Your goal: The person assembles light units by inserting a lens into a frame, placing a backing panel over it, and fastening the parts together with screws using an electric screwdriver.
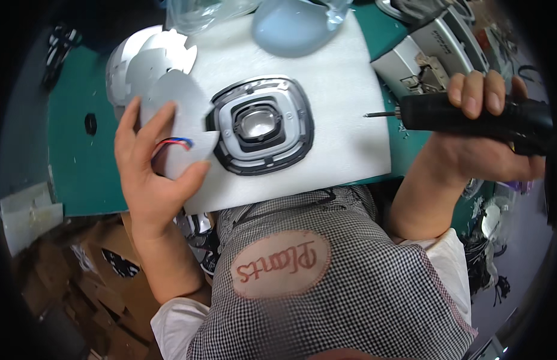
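My left hand (152, 165) is closed around the edges of a thin light-grey curved panel (179, 114), thumb on one side and fingers on the other. A short bundle of red, blue and black wires (176, 143) shows against that panel. Just right of it, a rounded black-and-silver housing (257, 125) with a shiny oval centre lies flat on a white foam sheet (344, 150). My right hand (482, 126) grips a black electric screwdriver (434, 112), held off to the right. Its thin bit points left over the foam's right edge, apart from the housing.
More pale curved panels (131, 66) are stacked at the far left. A light-blue rounded shell (290, 27) and clear plastic bags (200, 12) lie at the back. White-and-dark boxy casings (434, 51) stand back right. A small black part (90, 124) rests on the green mat (80, 168).
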A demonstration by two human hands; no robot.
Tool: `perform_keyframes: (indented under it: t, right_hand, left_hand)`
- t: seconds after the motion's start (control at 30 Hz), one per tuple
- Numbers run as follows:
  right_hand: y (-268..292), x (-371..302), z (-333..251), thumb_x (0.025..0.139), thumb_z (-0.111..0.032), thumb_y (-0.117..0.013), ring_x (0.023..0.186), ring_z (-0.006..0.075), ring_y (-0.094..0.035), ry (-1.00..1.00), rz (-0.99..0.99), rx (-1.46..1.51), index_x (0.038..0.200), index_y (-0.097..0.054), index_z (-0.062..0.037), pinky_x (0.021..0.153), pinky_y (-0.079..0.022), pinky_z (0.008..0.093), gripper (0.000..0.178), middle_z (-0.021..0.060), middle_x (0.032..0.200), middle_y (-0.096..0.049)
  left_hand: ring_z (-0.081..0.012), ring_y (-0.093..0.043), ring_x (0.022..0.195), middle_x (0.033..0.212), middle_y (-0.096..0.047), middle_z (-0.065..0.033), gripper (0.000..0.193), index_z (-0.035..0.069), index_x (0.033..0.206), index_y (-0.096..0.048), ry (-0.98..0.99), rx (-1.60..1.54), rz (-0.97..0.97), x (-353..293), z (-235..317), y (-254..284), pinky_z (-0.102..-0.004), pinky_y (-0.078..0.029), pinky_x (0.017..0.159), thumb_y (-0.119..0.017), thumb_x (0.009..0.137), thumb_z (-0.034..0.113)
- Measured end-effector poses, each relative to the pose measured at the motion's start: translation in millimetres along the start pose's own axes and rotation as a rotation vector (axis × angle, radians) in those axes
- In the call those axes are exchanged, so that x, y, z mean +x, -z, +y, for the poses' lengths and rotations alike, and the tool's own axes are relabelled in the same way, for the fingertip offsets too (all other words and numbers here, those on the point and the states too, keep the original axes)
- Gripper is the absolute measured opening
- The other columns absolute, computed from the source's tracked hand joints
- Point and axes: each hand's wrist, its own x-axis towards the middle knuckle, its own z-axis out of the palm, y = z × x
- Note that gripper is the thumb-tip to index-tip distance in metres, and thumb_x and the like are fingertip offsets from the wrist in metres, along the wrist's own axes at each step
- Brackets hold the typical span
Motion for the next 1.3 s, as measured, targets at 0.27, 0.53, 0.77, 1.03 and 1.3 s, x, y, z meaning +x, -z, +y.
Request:
perform_keyframes:
  t: [0.27, 0.53, 0.77, 1.03, 1.3]
  right_hand:
    - [-13, 7, 17, 0.079, -0.075, -0.040, 0.066, 0.0192, -0.054, -0.080, -0.122, 0.014, 0.121, -0.061, -0.0037, 0.063, -0.045, 0.0358, 0.086, 0.0055, 0.084, -0.055]
    - [-25, 12, 26, 0.079, -0.074, -0.040, 0.066, 0.0179, -0.054, -0.143, -0.240, -0.026, 0.124, -0.060, -0.0040, 0.063, -0.045, 0.0353, 0.085, 0.0035, 0.085, -0.055]
    - [-33, 15, 36, 0.079, -0.074, -0.040, 0.066, 0.0173, -0.054, -0.189, -0.305, -0.048, 0.127, -0.058, -0.0047, 0.064, -0.045, 0.0351, 0.086, 0.0023, 0.087, -0.055]
    - [-52, 12, 54, 0.076, -0.080, -0.042, 0.069, 0.0194, -0.055, -0.188, -0.289, 0.035, 0.133, -0.054, -0.0080, 0.068, -0.047, 0.0374, 0.093, 0.0028, 0.089, -0.055]
    - [-41, 21, 65, 0.073, -0.086, -0.049, 0.072, 0.0229, -0.059, -0.169, -0.459, 0.088, 0.139, -0.047, -0.0076, 0.070, -0.050, 0.0400, 0.103, 0.0073, 0.095, -0.058]
  left_hand:
    - [-0.0434, -0.051, 0.121, 0.136, -0.050, -0.0258, 0.066, 0.012, 0.106, -0.072, -0.088, 0.031, -0.204, 9, 37, -8, -0.0491, -0.043, 0.101, -0.088, 0.046, 0.033]
    - [-0.0426, -0.051, 0.122, 0.137, -0.050, -0.0251, 0.060, 0.008, 0.099, -0.070, -0.144, -0.010, -0.264, 21, 50, -29, -0.0479, -0.043, 0.100, -0.088, 0.044, 0.026]
    - [-0.0420, -0.050, 0.123, 0.137, -0.050, -0.0249, 0.061, 0.008, 0.098, -0.068, -0.119, -0.044, -0.291, 24, 49, -39, -0.0474, -0.043, 0.100, -0.090, 0.044, 0.026]
    - [-0.0415, -0.050, 0.124, 0.138, -0.049, -0.0246, 0.062, 0.008, 0.099, -0.068, -0.102, -0.030, -0.294, 22, 47, -41, -0.0471, -0.043, 0.100, -0.090, 0.044, 0.025]
    - [-0.0415, -0.049, 0.125, 0.138, -0.049, -0.0241, 0.061, 0.009, 0.100, -0.068, -0.091, -0.074, -0.293, 25, 50, -42, -0.0462, -0.043, 0.101, -0.090, 0.045, 0.023]
